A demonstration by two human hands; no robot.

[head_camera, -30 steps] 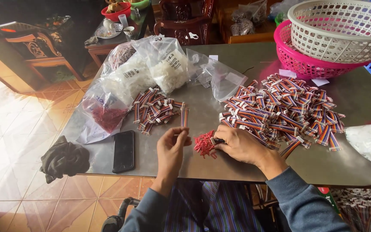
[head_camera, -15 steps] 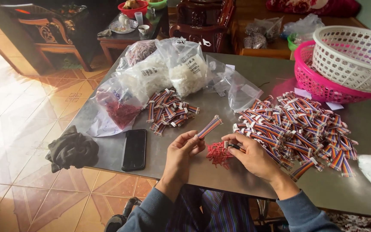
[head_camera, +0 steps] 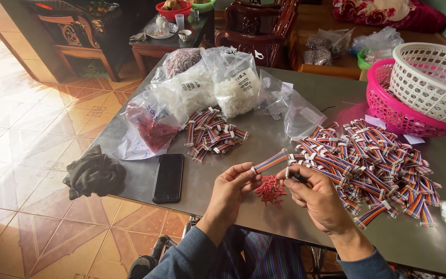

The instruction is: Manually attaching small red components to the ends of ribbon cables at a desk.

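My left hand [head_camera: 231, 187] pinches a short rainbow ribbon cable [head_camera: 270, 161] with a white connector at its far end, holding it slanted above the grey table [head_camera: 264, 139]. My right hand [head_camera: 313, 194] is curled just right of it, gripping a small dark tool whose shape is mostly hidden by the fingers. Between both hands lies a small heap of red pieces [head_camera: 270, 190]. A large pile of the same cables [head_camera: 372, 163] spreads to the right of my right hand. A smaller pile of cables [head_camera: 210, 135] lies beyond my left hand.
A black phone [head_camera: 168, 177] and a dark cloth [head_camera: 95, 174] lie at the table's left edge. Plastic bags of white parts [head_camera: 236, 88] and red parts [head_camera: 153, 132] sit at the back. A white basket [head_camera: 432, 85] rests in a pink basket [head_camera: 393, 111] at right. Wooden chairs stand beyond.
My left hand has lifted a ribbon cable off the table and brought it toward my right hand, which has drawn closer. The view has shifted nearer the table.
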